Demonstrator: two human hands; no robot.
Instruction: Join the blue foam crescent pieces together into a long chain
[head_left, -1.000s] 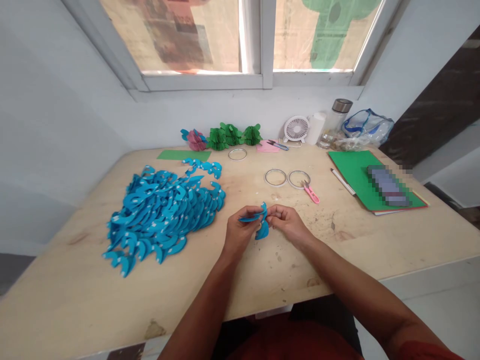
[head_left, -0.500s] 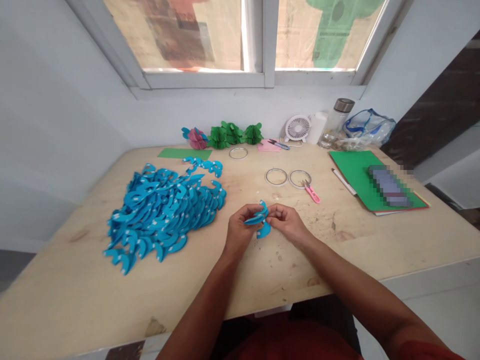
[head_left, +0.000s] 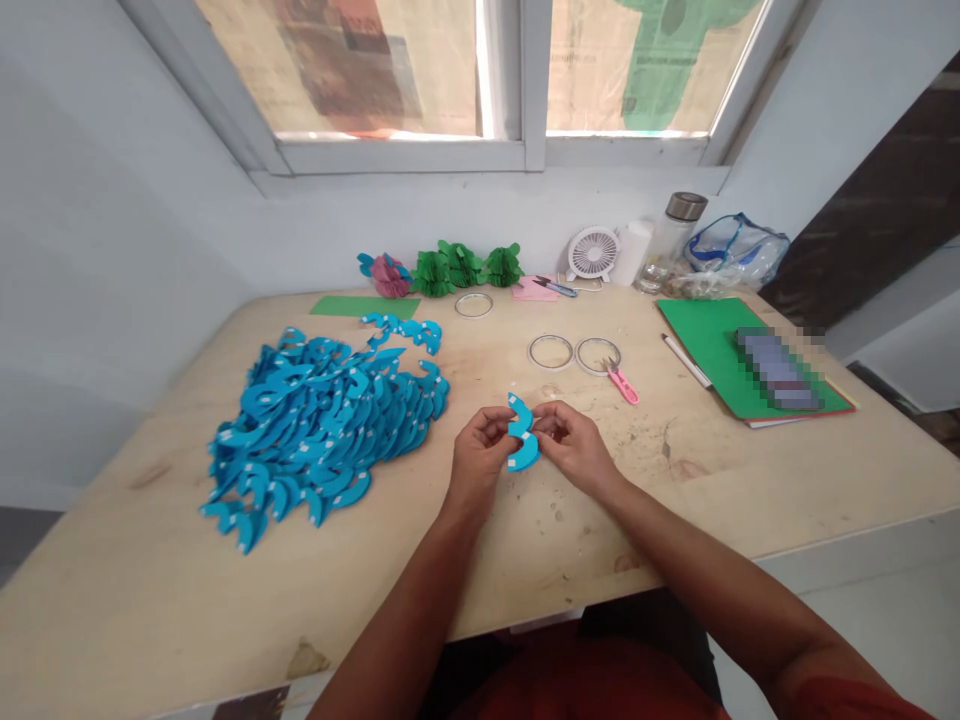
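Note:
My left hand point(head_left: 480, 458) and my right hand point(head_left: 576, 447) meet over the middle of the wooden table point(head_left: 525, 540), both pinched on a small blue curved paper cut-out point(head_left: 520, 435) held between them, just above the tabletop. Its two crescent parts stand upright in an S-like shape. A large pile of similar blue paper cut-outs point(head_left: 322, 425) with white tabs lies to the left of my left hand.
Two tape rings point(head_left: 574, 353) and pink snips point(head_left: 622, 383) lie beyond my hands, a third ring point(head_left: 474, 304) farther back. Green card sheets point(head_left: 739, 355) with a pen sit right. Paper flowers point(head_left: 450, 270), a small fan point(head_left: 592, 254), a bottle point(head_left: 670, 240) and a bag line the wall.
The blue cut-out has been turned from lying sideways to standing upright between my fingers. Both hands stayed close together at the same spot.

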